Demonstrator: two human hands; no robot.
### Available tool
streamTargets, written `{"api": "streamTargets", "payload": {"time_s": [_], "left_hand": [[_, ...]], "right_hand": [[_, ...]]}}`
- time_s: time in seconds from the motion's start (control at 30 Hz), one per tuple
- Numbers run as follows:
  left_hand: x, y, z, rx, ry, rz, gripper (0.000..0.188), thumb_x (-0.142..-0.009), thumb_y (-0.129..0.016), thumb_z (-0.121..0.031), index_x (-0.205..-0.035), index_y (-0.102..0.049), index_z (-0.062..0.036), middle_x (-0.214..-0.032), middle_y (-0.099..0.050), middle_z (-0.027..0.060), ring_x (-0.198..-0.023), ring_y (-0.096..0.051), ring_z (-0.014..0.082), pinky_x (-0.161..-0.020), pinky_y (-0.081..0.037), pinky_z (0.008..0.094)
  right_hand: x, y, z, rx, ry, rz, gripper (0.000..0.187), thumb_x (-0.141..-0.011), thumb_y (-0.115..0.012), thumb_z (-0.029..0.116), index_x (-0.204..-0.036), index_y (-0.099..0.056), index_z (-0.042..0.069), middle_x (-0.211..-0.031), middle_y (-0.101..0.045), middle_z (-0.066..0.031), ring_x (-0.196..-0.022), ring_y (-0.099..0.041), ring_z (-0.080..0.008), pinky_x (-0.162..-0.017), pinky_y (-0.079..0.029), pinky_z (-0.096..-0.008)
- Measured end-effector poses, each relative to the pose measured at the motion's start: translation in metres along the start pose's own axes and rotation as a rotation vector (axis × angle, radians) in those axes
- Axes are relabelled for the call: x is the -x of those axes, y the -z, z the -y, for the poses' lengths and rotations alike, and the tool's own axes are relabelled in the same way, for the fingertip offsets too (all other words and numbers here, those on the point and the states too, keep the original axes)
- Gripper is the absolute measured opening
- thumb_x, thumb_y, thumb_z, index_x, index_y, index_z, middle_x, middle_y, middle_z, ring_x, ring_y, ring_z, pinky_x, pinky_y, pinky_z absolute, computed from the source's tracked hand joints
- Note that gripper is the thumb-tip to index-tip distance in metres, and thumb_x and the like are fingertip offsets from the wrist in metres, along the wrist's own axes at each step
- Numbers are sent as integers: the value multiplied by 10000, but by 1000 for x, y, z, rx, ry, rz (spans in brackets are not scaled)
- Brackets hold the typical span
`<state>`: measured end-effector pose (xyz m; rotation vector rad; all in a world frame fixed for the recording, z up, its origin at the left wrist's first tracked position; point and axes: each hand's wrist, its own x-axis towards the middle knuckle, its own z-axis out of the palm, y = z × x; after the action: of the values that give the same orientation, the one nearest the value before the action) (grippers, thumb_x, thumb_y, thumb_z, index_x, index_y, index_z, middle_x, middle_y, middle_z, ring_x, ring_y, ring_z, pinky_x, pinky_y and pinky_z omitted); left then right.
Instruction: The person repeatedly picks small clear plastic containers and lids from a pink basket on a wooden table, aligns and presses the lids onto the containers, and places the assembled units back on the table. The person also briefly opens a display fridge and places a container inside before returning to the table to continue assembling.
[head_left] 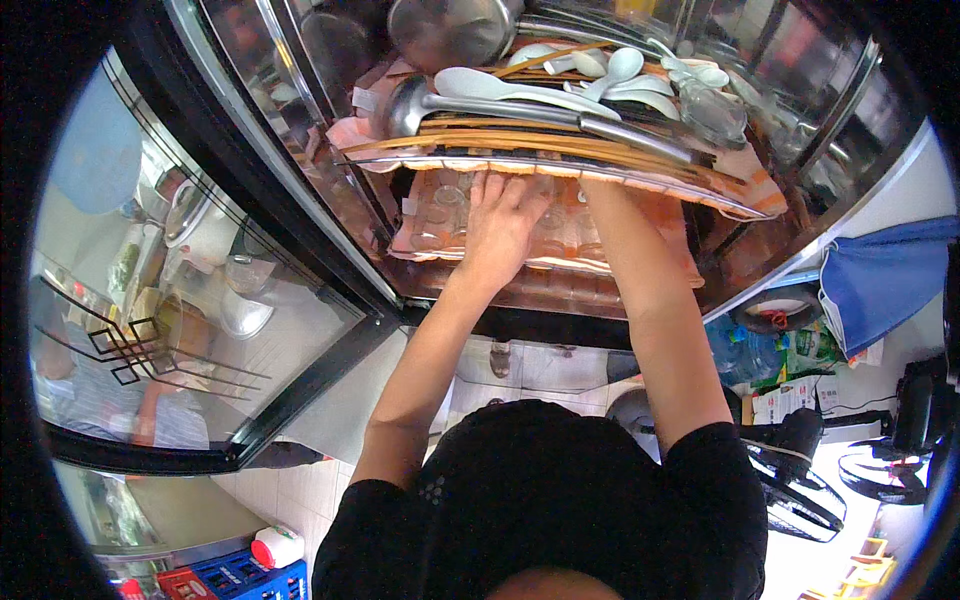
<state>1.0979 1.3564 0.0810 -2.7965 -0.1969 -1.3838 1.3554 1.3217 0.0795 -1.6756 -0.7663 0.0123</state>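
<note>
Both my arms reach into an open glass-doored cabinet, below its upper shelf. My left hand (503, 215) is over the lower shelf, palm down with its fingers stretched forward and apart. Small clear glasses (443, 215) stand around it on an orange-and-white cloth (425, 243); I cannot tell whether it touches one. My right forearm (630, 250) passes under the upper shelf's edge, which hides the hand. On the upper shelf, above my hands, lie a metal ladle (406, 108), white spoons (500, 85) and wooden chopsticks (480, 138).
A metal pot (450, 30) stands at the back left of the upper shelf. The glass door (190, 300) hangs open on my left. To the right are a blue cloth (890, 280) and a black fan (800, 490). A blue crate (250, 578) sits at lower left.
</note>
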Motion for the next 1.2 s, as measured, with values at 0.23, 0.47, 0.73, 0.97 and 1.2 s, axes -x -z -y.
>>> {"api": "streamTargets", "payload": {"time_s": [0.23, 0.47, 0.73, 0.97, 1.2], "left_hand": [[-6, -14, 15, -70, 33, -8, 351, -771, -650, -101, -1103, -728, -185, -1164, -635, 101, -1163, -520, 344, -985, -394, 514], [-11, 0, 22, -24, 117, 100, 369, -761, -713, -119, -1130, -695, -129, -1119, -644, 139, -1080, -564, 360, -911, -442, 488], [32, 51, 69, 193, 450, 38, 565, -745, -721, -11, -1288, -581, -85, -1285, -548, 168, -1100, -555, 389, -950, -455, 469], [21, 28, 73, 66, 343, 78, 518, -744, -757, -46, -1239, -603, -68, -1084, -666, 214, -1025, -610, 408, -874, -501, 453], [17, 18, 68, 16, 319, 79, 542, -772, -780, -126, -1275, -584, -81, -1064, -679, 205, -1009, -627, 405, -858, -516, 462]], "right_hand": [[0, -2, -3, 20, -9, 37, 577, -951, -594, 463, -1364, -535, 64, -1281, -621, -98, -1149, -574, -234, -985, -451, -357], [23, 1, 1, 50, -6, 170, 580, -951, -595, 464, -1367, -534, 65, -1285, -620, -99, -1153, -573, -234, -989, -450, -356], [58, -8, 18, 107, 89, 463, 582, -950, -596, 464, -1370, -533, 65, -1289, -619, -99, -1158, -572, -234, -993, -449, -355], [93, -10, 67, 317, 194, 618, 744, -832, -718, 442, -1385, -462, 13, -1351, -539, -250, -1257, -523, -363, -1075, -395, -411], [110, -17, 74, 503, 294, 551, 818, -817, -699, 510, -1443, -415, 67, -1424, -449, -280, -1333, -435, -391, -1108, -358, -432]]}}
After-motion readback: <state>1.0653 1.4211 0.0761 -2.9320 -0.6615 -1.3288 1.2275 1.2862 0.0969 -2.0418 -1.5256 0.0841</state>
